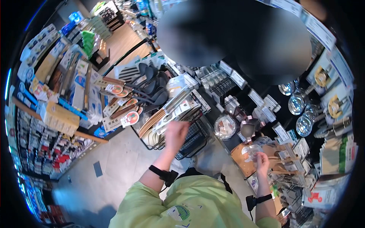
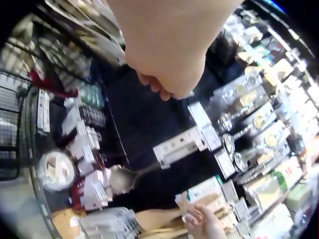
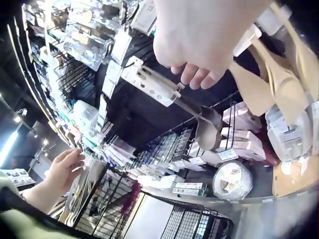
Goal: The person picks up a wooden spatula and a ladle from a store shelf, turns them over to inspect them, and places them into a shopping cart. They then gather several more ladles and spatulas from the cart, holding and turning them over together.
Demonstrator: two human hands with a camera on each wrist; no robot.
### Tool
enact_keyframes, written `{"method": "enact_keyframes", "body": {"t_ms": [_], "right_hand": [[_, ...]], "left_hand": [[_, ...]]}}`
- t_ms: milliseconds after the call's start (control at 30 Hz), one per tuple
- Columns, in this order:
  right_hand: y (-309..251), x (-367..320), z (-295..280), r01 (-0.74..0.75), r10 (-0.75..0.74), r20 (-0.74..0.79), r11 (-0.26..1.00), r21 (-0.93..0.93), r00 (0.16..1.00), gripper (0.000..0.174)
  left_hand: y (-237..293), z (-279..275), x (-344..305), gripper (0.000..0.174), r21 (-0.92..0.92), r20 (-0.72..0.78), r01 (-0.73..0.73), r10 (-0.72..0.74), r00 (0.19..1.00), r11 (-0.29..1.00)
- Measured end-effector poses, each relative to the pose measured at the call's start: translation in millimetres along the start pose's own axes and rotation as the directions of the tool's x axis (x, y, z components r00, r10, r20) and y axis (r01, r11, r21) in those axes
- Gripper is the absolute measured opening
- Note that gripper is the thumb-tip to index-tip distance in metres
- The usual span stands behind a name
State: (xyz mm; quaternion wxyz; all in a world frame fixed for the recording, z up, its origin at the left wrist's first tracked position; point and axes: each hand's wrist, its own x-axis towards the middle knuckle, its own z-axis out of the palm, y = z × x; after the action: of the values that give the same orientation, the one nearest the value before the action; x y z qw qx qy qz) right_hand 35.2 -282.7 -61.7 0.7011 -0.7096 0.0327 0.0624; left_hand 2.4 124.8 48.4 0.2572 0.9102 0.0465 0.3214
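Observation:
My left hand (image 1: 176,135) hovers over the black wire basket of a cart (image 1: 195,136), its fingers loosely curled with nothing visible in them. The right wrist view shows that hand (image 3: 65,167) from the side. My right hand (image 1: 262,163) is at the shelf, close to hanging wooden spatulas (image 3: 279,92) and clear plastic utensils (image 1: 254,152). Its fingers bend loosely, and no held item shows. A dark ladle (image 3: 208,130) hangs from a white holder just below these fingers in the right wrist view.
Black ladles and turners (image 1: 154,89) and wooden-handled tools fill a rack beyond the cart. Packed round items (image 1: 225,126) and a wooden board (image 1: 241,159) lie along the shelf edge. Shiny metal ladles (image 1: 296,103) hang at right. Tiled floor (image 1: 114,163) lies left.

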Motion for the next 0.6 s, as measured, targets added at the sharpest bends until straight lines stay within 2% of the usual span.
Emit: {"method": "enact_keyframes", "body": {"t_ms": [33, 100, 167, 200, 233, 300, 367, 467, 533, 600], "right_hand": [[-6, 2, 14, 0.004, -0.004, 0.020, 1.000, -0.010, 1.000, 0.013], [-22, 6, 42, -0.041, 0.044, 0.132, 0.999, -0.022, 0.990, 0.014], [-32, 10, 65, -0.024, 0.034, 0.169, 0.998, -0.061, 0.985, 0.014], [-31, 13, 74, -0.021, 0.031, 0.186, 0.998, -0.056, 0.982, 0.014], [-31, 15, 83, -0.019, 0.028, 0.202, 0.999, -0.051, 0.979, 0.013], [-33, 15, 97, -0.010, 0.023, 0.217, 0.998, -0.062, 0.976, 0.014], [-30, 14, 104, -0.025, 0.041, 0.256, 0.997, -0.067, 0.966, 0.016], [-31, 5, 109, -0.035, 0.053, 0.253, 0.997, -0.075, 0.966, 0.017], [-25, -1, 108, -0.068, 0.084, 0.232, 0.995, -0.076, 0.969, 0.017], [-16, -5, 104, -0.061, 0.080, 0.228, 0.994, -0.092, 0.970, 0.017]], "left_hand": [[-23, -18, 2, 0.014, 0.172, -0.071, 0.015, -0.003, 0.997, 0.985], [-63, -49, 10, 0.024, 0.434, -0.116, 0.183, -0.147, 0.982, 0.882], [-90, -65, 11, 0.032, 0.462, -0.063, 0.359, -0.373, 0.926, 0.811], [-109, -67, 8, 0.039, 0.443, 0.006, 0.395, -0.443, 0.896, 0.805], [-123, -66, 6, 0.039, 0.439, -0.005, 0.407, -0.451, 0.893, 0.801], [-142, -66, 5, 0.044, 0.381, 0.224, 0.494, -0.596, 0.771, 0.782], [-148, -63, 2, 0.044, 0.419, 0.193, 0.480, -0.592, 0.783, 0.771], [-145, -68, 6, 0.037, 0.365, 0.183, 0.472, -0.559, 0.809, 0.802], [-139, -73, 13, 0.029, 0.226, 0.188, 0.521, -0.561, 0.806, 0.823], [-132, -73, 14, 0.026, 0.239, 0.157, 0.510, -0.551, 0.820, 0.826]]}}
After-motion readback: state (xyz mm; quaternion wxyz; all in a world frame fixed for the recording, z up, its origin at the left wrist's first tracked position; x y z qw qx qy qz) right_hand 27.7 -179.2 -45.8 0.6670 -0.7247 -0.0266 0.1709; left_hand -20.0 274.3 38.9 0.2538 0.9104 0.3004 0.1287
